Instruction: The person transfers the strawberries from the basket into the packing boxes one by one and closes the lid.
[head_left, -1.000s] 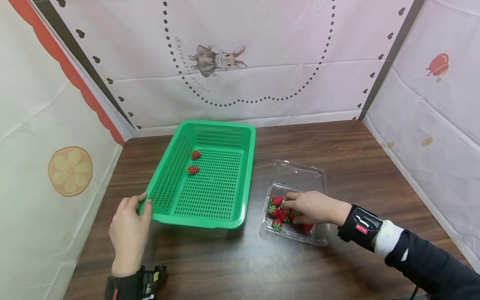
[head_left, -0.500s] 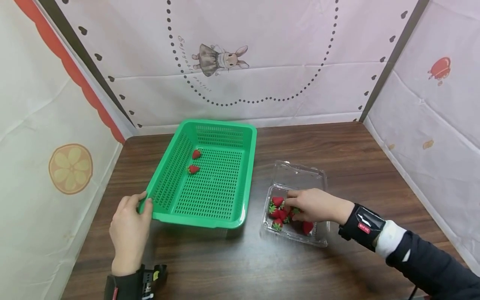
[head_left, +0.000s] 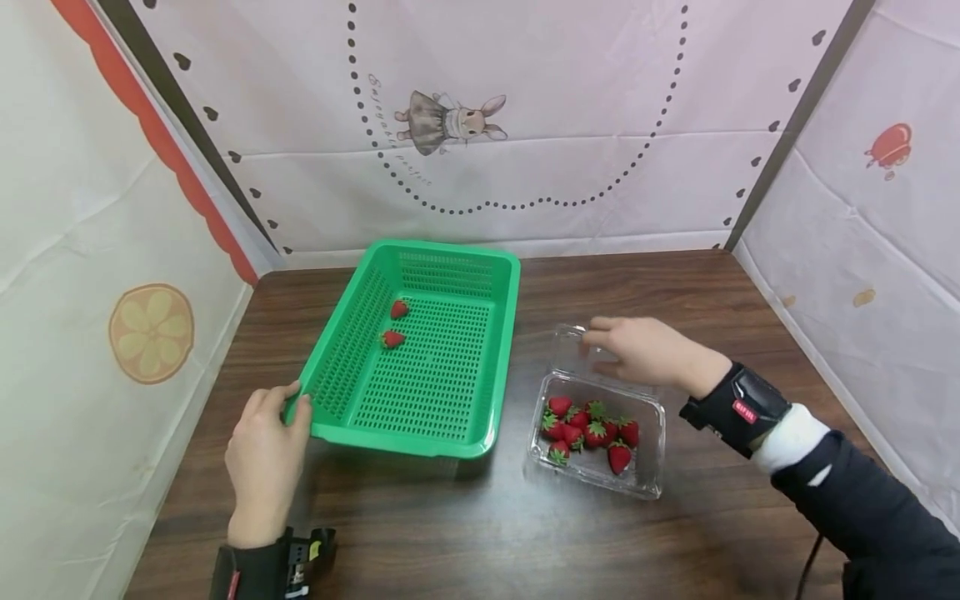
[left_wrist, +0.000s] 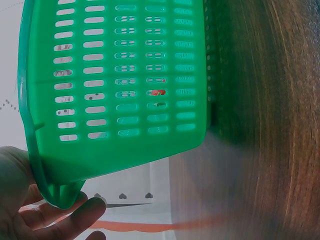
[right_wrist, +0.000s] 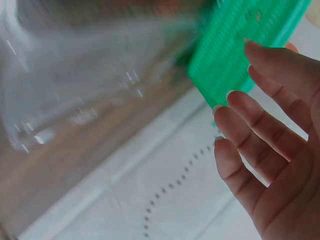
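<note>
Holding the near left corner of the green basket (head_left: 420,350), the left hand (head_left: 266,454) has its fingers curled round the rim, just as it did a moment ago. The basket sits on the brown surface (head_left: 675,292), and two strawberries (head_left: 393,325) lie inside it on the far left side.

The right hand (head_left: 637,352) has moved. A moment ago it was down in the clear box (head_left: 600,429), among the red berries. Now it is up and over the far side of the box, above the open lid (head_left: 581,342). Its fingers are spread and nearly straight, and they point left toward the basket. The wrist view shows the palm and fingers with nothing in them, so it looks like this hand came out with no berry.

More strawberries (head_left: 588,429) are lying in the box, all in a little heap. The box sits just right of the basket, near the front of the surface.

So the basket has only its two berries, and most of the fruit is not yet moved over. Another reach into the box seems needed.
</note>
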